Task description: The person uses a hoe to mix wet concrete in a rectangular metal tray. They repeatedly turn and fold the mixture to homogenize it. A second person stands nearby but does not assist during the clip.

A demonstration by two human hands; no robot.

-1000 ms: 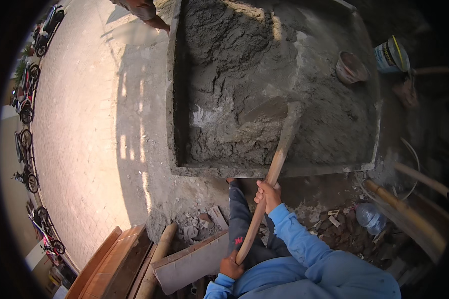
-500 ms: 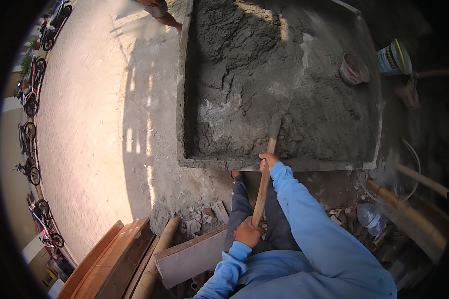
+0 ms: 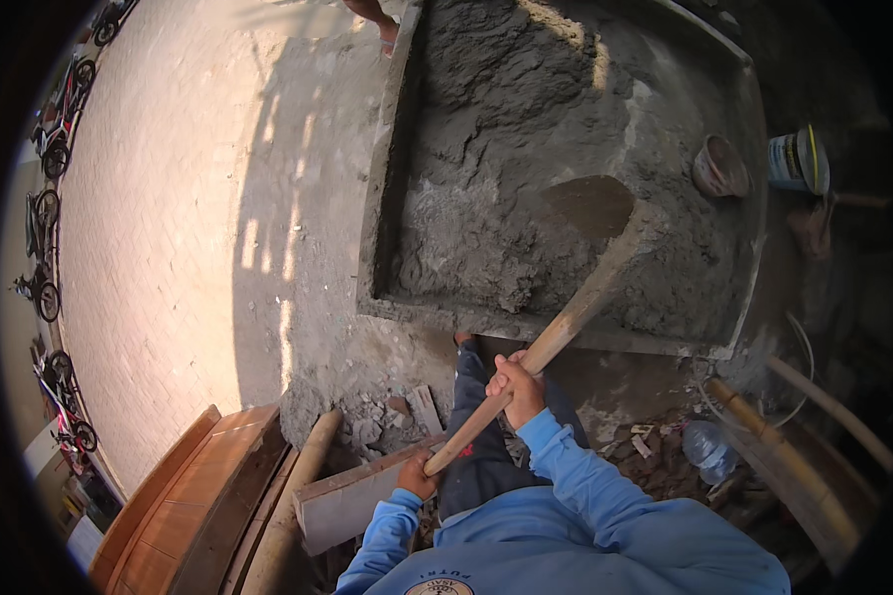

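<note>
well, hands [image 3: 521,393] around hoe handle [image 3: 573,319]

the left hand [image 3: 417,478] grips a long wooden handle [image 3: 575,315] near its end, the right hand [image 3: 518,385] farther up. its broad blade [image 3: 593,204] is over grey mortar [image 3: 486,129] in a low-walled trough [image 3: 437,317]; a dull bucket [image 3: 719,167] sits inside, a white-and-blue bucket [image 3: 796,159] just outside.

Mortar [image 3: 476,233] all grey, darker and paler patches across it | hoe handle [image 3: 569,328] in pale tan wood, smeared grey up top! | blade [image 3: 590,204] dull brown-grey | sleeve [image 3: 590,481] bright sky blue | trousers [image 3: 491,474] charcoal, flash of red | bucket [image 3: 790,162] white and blue, yellow streak | paving [image 3: 149,228] pinkish beige, brick-patterned | planks [image 3: 193,486] glowing orange-brown
</note>
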